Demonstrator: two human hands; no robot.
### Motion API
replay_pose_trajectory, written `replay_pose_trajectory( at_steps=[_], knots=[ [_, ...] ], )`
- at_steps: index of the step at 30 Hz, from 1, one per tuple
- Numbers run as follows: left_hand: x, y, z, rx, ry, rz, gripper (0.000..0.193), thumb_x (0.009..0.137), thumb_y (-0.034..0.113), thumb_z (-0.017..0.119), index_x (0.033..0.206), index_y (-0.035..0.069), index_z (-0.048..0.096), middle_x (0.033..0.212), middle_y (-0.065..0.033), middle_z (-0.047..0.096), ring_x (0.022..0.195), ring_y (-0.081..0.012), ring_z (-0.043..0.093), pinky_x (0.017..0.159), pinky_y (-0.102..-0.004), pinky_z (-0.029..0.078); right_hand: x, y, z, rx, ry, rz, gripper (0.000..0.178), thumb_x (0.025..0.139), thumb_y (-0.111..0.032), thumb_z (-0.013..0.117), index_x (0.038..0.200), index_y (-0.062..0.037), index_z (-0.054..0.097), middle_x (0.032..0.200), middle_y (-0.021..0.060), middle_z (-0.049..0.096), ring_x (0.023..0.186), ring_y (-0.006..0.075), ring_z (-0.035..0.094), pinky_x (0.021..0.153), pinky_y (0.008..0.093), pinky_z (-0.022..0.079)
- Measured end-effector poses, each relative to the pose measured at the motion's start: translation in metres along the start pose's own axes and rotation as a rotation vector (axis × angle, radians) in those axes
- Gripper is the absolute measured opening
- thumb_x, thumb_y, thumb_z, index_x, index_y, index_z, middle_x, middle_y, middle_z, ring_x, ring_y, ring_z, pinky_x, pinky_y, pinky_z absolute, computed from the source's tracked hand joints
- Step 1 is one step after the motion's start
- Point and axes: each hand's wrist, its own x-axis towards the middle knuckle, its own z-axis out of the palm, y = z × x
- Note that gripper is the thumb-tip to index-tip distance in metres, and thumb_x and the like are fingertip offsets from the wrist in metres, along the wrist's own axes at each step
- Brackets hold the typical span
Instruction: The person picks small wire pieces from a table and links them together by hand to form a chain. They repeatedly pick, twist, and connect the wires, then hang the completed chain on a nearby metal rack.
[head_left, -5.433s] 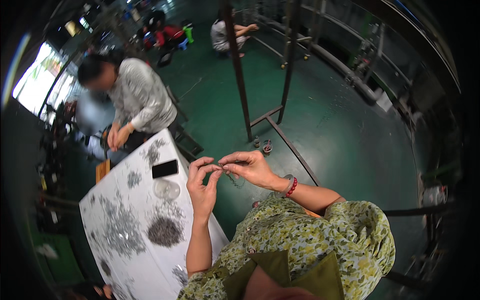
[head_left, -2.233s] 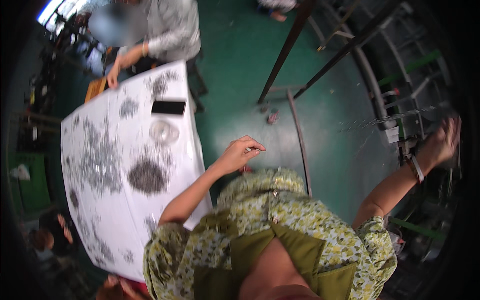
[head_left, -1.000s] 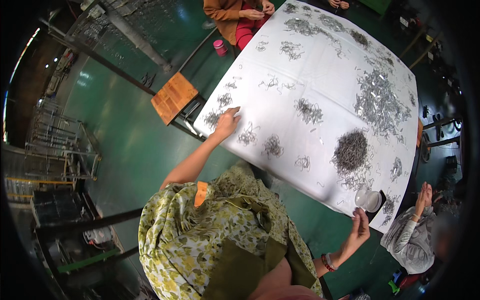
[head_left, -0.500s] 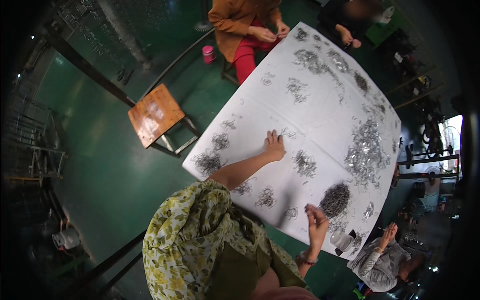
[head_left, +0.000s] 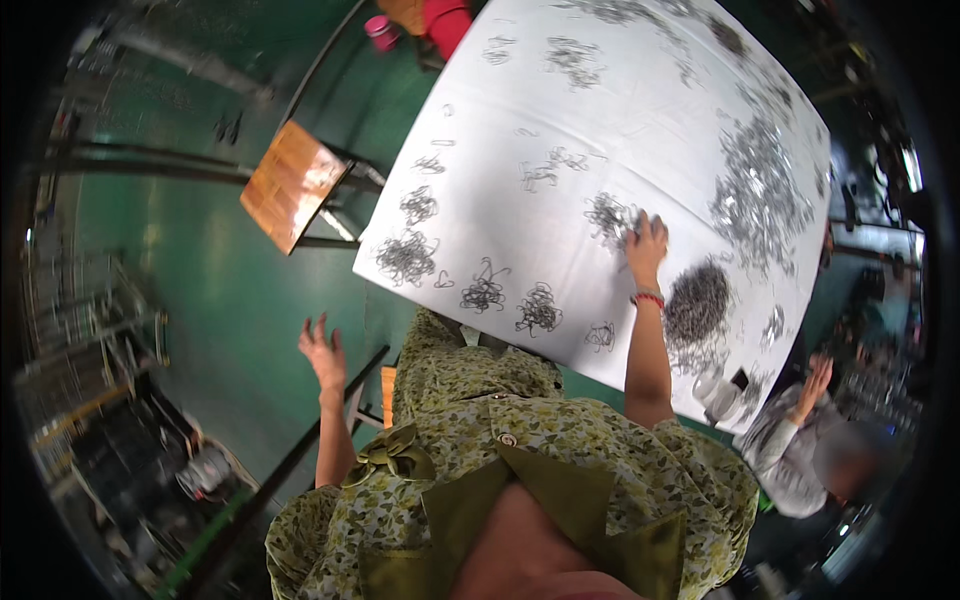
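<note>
My right hand (head_left: 648,245) reaches over the white table (head_left: 470,235), its fingers apart at the edge of a small pile of bent dark wire pieces (head_left: 607,218). Whether a fingertip touches a piece cannot be made out. Off the table's left side, my left hand (head_left: 322,355) hangs over the green floor with its fingers spread and nothing in it. Close by my right forearm lies a dense dark mound of small metal pieces (head_left: 698,303). Along the near edge sit more bunches of bent wire, among them one tangled bunch (head_left: 538,308) and a larger one (head_left: 405,257).
A wide spread of shiny metal pieces (head_left: 755,195) covers the table's right part. A white cup (head_left: 708,385) is by the near right corner, beside a co-worker's raised hand (head_left: 815,388). A wooden stool (head_left: 292,185) stands left of the table, with a pink container (head_left: 381,33) beyond.
My left hand has left the tabletop and swung out over the floor at left. My right hand has moved from the near edge to the middle pile. The view has shifted.
</note>
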Motion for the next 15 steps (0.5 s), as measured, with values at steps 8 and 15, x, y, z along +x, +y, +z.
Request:
replay_pose_trajectory(
  at_steps=[8, 15],
  knots=[
    [-0.151, -0.098, 0.018, 0.196, -0.49, -0.5, 0.044, 0.075, 0.029, 0.069, 0.116, 0.013, 0.06, 0.111, -0.0136, 0.062, 0.113, -0.0318, 0.051, 0.092, -0.0446, 0.038, -0.028, 0.071, -0.019, 0.034, -0.049, -0.229, 0.046, 0.088, -0.015, 0.051, 0.13, 0.0017, 0.048, 0.132, 0.0264, 0.046, 0.123, 0.0421, 0.042, 0.104, 0.0471, 0.033],
    [-0.147, -0.086, 0.039, -0.239, -0.812, -0.752, 0.037, 0.087, 0.013, 0.046, 0.12, 0.006, 0.059, 0.118, -0.0215, 0.059, 0.11, -0.0381, 0.055, 0.092, -0.0457, 0.044, 0.043, -0.108, -0.082, 0.428, 0.292, -0.228, 0.04, 0.093, -0.016, 0.051, 0.131, -0.0051, 0.051, 0.129, 0.0178, 0.053, 0.112, 0.0308, 0.056, 0.094, 0.0384, 0.045]
  ],
)
